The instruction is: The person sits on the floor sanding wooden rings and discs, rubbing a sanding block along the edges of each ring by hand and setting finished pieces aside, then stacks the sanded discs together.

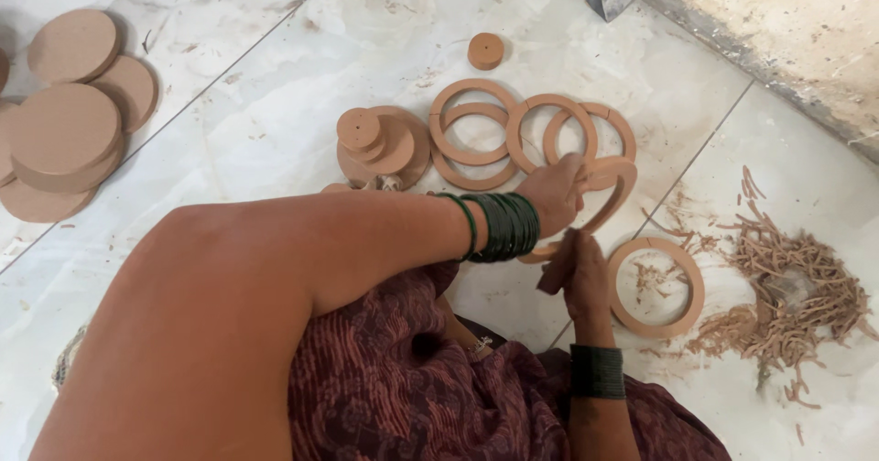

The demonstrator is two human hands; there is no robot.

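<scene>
My left hand (556,193), with green bangles on its wrist, reaches across and grips a flat brown ring (615,184) by its near edge. My right hand (577,273) sits just below, fingers closed, touching the same ring's lower edge. Whether it holds a tool is hidden. Beyond the hands lie several overlapping brown rings (513,131) on the pale floor tiles. One more ring (656,287) lies flat to the right of my right hand.
A heap of brown shavings (797,287) lies at the right. Stacked small discs (380,145) sit left of the rings, a small disc (485,51) beyond them. Large discs (69,122) are piled far left. A wall base (769,31) runs along the top right.
</scene>
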